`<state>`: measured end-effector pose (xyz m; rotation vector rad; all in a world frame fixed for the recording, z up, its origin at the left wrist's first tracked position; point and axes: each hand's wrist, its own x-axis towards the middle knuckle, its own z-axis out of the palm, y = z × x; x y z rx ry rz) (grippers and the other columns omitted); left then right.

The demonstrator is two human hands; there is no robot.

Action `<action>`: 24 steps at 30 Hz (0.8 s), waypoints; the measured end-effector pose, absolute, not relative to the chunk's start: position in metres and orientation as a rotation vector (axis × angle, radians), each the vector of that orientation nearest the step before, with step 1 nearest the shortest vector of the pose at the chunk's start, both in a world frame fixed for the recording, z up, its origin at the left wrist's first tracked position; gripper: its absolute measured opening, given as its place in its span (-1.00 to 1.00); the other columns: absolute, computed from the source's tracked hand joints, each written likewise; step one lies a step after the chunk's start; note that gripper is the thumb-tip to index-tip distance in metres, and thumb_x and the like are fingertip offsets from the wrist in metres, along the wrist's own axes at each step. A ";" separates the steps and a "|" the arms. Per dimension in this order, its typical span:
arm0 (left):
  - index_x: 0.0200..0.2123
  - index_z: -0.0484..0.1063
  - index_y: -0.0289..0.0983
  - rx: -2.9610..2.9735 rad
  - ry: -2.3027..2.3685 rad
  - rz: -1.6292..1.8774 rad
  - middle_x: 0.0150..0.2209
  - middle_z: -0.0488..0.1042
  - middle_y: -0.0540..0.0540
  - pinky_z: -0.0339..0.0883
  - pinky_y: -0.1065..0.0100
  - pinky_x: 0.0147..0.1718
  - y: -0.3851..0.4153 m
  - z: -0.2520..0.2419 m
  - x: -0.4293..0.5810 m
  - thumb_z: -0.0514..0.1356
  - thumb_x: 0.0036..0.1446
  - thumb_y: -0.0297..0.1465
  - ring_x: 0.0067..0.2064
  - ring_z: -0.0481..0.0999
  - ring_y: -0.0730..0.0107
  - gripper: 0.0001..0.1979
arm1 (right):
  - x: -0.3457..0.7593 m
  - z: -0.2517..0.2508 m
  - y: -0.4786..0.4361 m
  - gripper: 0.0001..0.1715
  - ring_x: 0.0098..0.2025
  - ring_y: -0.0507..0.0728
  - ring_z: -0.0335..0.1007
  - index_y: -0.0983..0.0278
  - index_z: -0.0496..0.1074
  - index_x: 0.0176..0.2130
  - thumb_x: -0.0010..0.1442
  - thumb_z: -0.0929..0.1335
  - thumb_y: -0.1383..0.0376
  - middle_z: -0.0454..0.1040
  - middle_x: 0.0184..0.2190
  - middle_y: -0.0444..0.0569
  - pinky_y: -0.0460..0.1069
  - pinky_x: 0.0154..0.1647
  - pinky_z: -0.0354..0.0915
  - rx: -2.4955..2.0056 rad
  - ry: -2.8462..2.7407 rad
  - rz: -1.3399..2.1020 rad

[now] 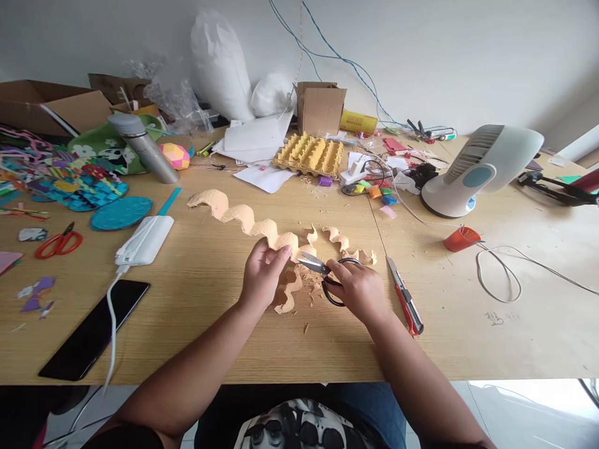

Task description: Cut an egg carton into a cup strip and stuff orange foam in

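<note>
My left hand (263, 272) grips a long, wavy, peach-coloured strip of egg carton (241, 216) near its right end, thumb on top. The strip stretches up and left from my fingers. In my right hand (359, 288) are black-handled scissors (314, 264), their blades slightly parted at the strip's right end. Under and around the blades lie wavy offcuts (291, 293) and small crumbs on the wooden table. More peach offcuts (337, 238) rest just beyond my right hand. A red utility knife (405, 299) lies to its right.
A white fan (482, 168) and an orange cup (462, 239) stand on the right. At the back sits a yellow egg tray (309, 156). On the left are a power bank (145, 241) cabled to a phone (96, 330), red scissors (58, 242) and a steel bottle (148, 153).
</note>
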<state>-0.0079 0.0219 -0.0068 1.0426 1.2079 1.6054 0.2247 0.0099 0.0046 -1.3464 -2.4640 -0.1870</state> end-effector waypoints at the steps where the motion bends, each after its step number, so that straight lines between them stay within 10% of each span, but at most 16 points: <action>1: -0.11 0.53 -0.22 1.050 1.196 1.606 -0.17 0.64 -0.10 0.49 0.28 -0.07 0.022 -0.007 -0.008 0.45 0.12 -0.09 -0.13 0.63 0.26 -0.59 | 0.225 0.004 0.010 -0.65 -0.31 0.18 0.56 0.21 0.55 0.11 0.36 0.49 0.20 0.68 -0.29 0.00 0.02 -0.37 0.10 -1.351 -2.470 -0.183; 12: -0.09 0.55 -0.22 1.037 1.207 1.657 -0.14 0.64 -0.09 0.45 0.29 -0.04 0.027 -0.002 -0.014 0.43 0.16 -0.12 -0.08 0.62 0.26 -0.64 | 0.223 0.003 0.017 -0.73 -0.36 0.17 0.53 0.21 0.56 0.03 0.34 0.41 0.33 0.69 -0.31 -0.01 0.00 -0.39 0.09 -1.483 -2.381 0.108; 24: -0.10 0.54 -0.22 0.997 1.170 1.537 -0.17 0.63 -0.12 0.54 0.25 -0.12 0.029 -0.003 -0.013 0.42 0.07 -0.13 -0.11 0.64 0.20 -0.60 | 0.220 -0.006 0.029 -0.53 -0.25 0.17 0.49 0.18 0.37 -0.08 0.28 0.43 -0.11 0.54 -0.29 -0.05 0.06 -0.20 0.39 -1.293 -1.612 1.167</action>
